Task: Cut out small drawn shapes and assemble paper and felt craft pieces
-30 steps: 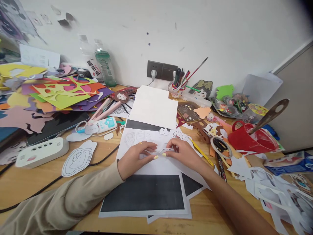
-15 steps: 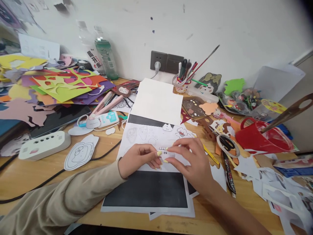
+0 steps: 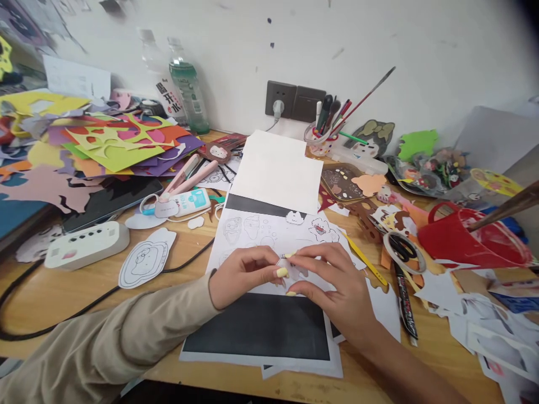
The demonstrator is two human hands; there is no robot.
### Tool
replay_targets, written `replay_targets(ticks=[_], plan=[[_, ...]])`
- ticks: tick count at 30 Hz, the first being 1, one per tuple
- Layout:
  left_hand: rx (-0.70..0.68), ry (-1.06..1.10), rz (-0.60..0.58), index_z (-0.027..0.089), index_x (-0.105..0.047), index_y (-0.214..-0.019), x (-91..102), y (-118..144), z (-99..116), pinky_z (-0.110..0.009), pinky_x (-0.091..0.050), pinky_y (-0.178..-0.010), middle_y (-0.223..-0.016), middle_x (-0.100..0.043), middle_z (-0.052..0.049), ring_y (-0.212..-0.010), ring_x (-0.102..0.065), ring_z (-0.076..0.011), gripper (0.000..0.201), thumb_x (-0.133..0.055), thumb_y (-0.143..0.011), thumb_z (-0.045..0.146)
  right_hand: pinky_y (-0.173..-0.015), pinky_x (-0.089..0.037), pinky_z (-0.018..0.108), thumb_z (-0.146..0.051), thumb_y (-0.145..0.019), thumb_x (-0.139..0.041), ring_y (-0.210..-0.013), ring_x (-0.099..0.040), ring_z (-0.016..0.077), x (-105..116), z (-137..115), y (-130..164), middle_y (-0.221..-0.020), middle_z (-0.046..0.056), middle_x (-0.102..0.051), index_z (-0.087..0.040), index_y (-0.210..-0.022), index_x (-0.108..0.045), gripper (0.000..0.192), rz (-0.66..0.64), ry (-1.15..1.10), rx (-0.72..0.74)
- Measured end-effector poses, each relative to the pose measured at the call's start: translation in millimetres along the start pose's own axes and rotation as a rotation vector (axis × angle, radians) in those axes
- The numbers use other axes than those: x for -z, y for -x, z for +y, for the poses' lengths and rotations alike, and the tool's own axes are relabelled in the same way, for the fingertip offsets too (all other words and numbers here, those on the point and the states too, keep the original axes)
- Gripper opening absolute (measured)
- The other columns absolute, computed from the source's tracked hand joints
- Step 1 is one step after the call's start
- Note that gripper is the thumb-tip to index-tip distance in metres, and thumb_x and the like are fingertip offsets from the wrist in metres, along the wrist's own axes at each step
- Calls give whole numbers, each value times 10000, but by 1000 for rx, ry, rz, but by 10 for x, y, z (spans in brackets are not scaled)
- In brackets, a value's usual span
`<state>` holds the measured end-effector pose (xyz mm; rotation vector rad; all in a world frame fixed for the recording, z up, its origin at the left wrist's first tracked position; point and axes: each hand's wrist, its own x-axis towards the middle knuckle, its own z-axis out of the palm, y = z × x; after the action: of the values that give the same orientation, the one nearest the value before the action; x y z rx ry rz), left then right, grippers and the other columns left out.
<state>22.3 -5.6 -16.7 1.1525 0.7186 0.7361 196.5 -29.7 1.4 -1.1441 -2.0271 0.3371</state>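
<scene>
Since the earlier frames both hands have drawn nearer the body, over the lower part of the printed sheet (image 3: 269,235). The left hand (image 3: 242,275) and right hand (image 3: 332,286) meet fingertip to fingertip, pinching a small paper scrap (image 3: 288,256) narrowly between them, just above the sheet's black panel (image 3: 256,331). Beyond lies a blank white sheet (image 3: 278,171); farther back, a pen cup (image 3: 316,143) stands beneath the wall socket (image 3: 295,102).

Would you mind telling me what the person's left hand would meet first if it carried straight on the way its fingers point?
The left hand points rightward, so it would almost at once meet the right hand, whose fingertips already seem to touch it over the printed sheet.
</scene>
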Motion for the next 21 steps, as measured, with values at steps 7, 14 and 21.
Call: replay_targets(ticks=[7, 14, 21], plan=[[-34, -1, -5, 115, -520, -655, 8, 2, 16, -224, -394, -726, -820, -541, -39, -788, -494, -114, 121, -535, -726, 212, -706, -421, 329, -263, -652, -632, -811, -509, 178, 18, 7, -3, -816, 21, -599, -241, -901, -598, 252, -8, -11, -30], [72, 149, -137, 147, -544, -904, -11, -3, -13, -208, -425, -710, -821, -564, -4, -752, -519, -101, 257, -609, -656, 167, -716, -415, 325, -234, -669, -616, -816, -501, 169, -8, 12, 7, -821, 18, -591, -233, -892, -586, 225, -44, -66, -66], [134, 160, -232, 139, -595, -874, 6, 13, -5, -281, -395, -858, -909, -604, -41, -891, -536, -167, 225, -605, -671, 235, -716, -435, 335, -267, -699, -581, -837, -508, 175, -9, -6, 20, -867, 27, -570, -254, -907, -575, 208, -110, -208, -135]])
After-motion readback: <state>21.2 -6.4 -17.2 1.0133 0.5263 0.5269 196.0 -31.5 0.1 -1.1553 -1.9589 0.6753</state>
